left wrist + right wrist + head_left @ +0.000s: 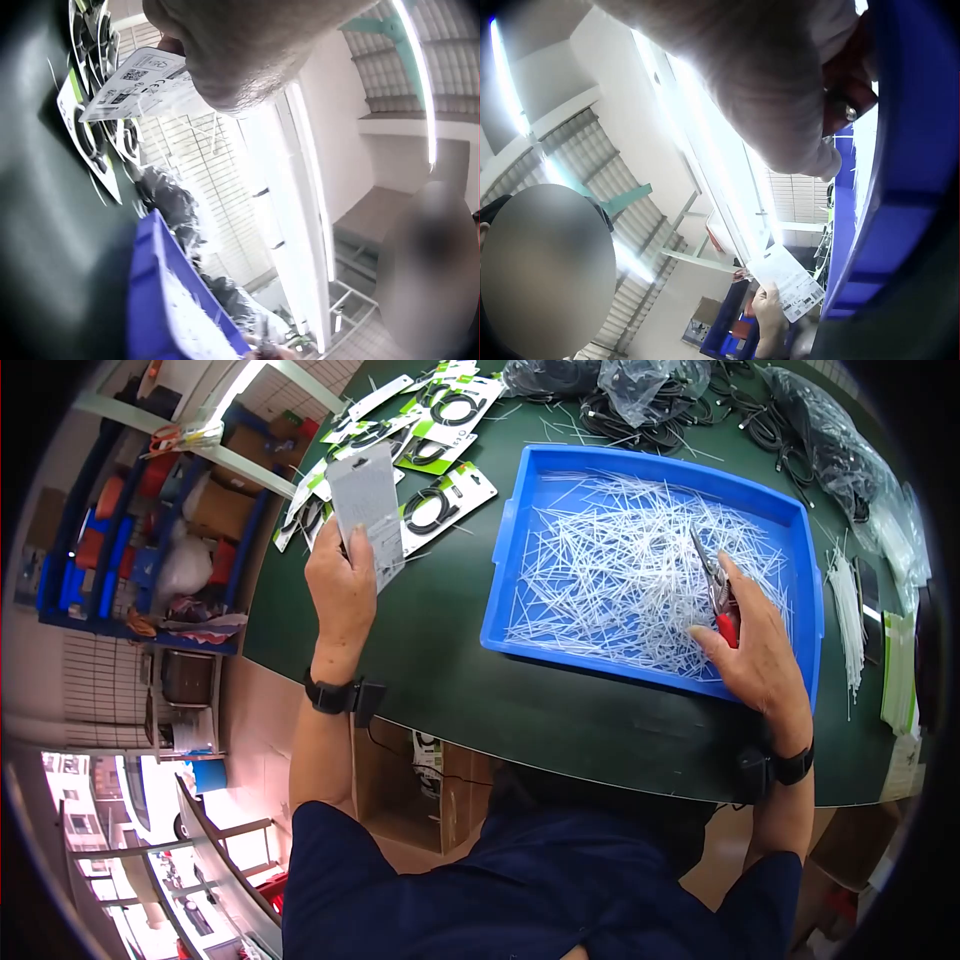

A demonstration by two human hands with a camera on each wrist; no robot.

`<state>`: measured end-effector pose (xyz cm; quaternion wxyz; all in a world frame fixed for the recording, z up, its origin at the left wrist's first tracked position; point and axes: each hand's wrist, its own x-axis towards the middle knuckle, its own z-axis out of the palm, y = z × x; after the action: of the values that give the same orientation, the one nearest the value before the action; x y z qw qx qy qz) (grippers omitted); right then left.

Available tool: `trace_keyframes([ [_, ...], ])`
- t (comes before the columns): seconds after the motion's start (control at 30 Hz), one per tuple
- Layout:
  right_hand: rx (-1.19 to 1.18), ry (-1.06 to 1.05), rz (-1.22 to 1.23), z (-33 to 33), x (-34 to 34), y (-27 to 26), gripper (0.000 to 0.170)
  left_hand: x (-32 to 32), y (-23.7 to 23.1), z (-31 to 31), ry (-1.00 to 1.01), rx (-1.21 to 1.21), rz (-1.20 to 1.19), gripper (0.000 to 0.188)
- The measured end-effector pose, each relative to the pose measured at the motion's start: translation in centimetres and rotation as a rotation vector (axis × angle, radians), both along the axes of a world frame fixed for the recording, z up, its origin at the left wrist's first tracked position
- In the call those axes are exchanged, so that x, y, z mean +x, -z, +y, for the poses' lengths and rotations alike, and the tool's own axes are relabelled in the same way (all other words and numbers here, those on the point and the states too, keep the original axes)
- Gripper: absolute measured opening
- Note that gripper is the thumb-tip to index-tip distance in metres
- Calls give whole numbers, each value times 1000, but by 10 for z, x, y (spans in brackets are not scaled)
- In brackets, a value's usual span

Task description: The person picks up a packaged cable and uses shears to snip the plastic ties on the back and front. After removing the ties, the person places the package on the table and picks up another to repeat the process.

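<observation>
My left hand pinches a flat printed card by its lower edge, left of the blue tray; the card's printed back shows in the left wrist view. Over the right part of the tray, my right hand holds pliers with red handles, their metal tips pointing up and away over the heap of thin white strips. In the right wrist view the red handle lies against the fingers, partly hidden by the hand.
Carded black cables lie in a pile at the back left of the green table. Plastic bags and loose black cables are behind and right of the tray. A bundle of white strips lies along the right side.
</observation>
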<state>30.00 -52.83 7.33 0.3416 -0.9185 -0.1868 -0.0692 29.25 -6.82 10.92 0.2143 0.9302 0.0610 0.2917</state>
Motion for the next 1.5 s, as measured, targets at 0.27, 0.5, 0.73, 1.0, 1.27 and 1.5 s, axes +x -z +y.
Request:
trace_keyframes([
  [0.27,205,-54,-51,2,2,-9,72,16,-17,-120,441,-1267,-65,35],
  [0.5,126,-43,-119,1,-10,-27,76,28,-6,-203,656,-1464,92,37],
  [0.73,-24,1,-246,3,-8,-18,79,29,16,-222,732,-1440,103,36],
  [1.0,-26,-45,-236,11,-8,-10,79,20,28,-217,729,-1397,93,37],
  [1.27,25,-46,-81,17,-11,-7,77,19,38,-219,708,-1380,65,38],
  [1.5,-112,-42,-253,20,-11,-11,75,16,42,-224,696,-1396,33,38],
])
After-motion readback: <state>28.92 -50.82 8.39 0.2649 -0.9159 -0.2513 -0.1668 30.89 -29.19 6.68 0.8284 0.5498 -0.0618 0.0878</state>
